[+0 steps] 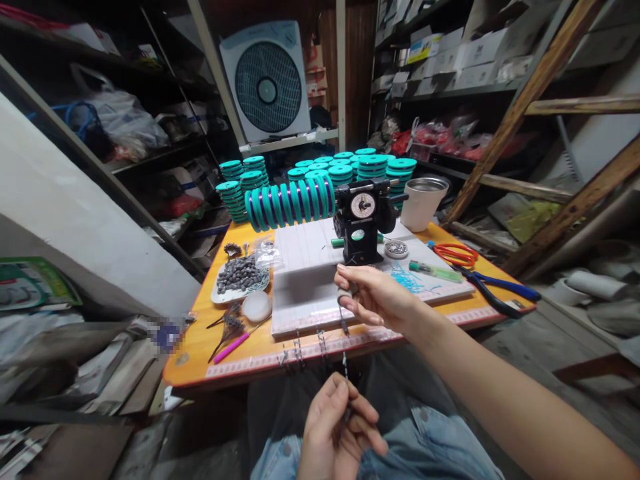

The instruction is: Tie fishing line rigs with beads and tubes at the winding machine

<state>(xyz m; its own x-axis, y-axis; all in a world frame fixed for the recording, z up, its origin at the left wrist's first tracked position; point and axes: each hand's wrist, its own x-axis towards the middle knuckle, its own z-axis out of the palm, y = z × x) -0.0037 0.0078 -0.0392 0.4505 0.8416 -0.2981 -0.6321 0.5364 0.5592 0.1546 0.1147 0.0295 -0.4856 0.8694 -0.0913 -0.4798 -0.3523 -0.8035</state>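
Low in front of my lap, my left hand (341, 423) is closed, thumb and finger pinching a thin line (345, 363) with small pale and dark bits on it. Above it, over the board's front edge, my right hand (375, 297) has its fingertips pressed together on the upper part of this line. A small dark slender piece (344, 323) hangs just under the right fingers. A greyish band (344, 295) shows on one right finger. Several short dark line pieces (299, 350) hang over the table's front edge, left of the hands.
A black hand-crank winder (363, 223) carries a row of teal spools (290, 201) on the white board (300, 293). Grey bean-shaped pieces (240, 275) fill a dish at left. Pliers (493, 293), an orange-handled tool (456, 253) and a white cup (424, 205) stand right.
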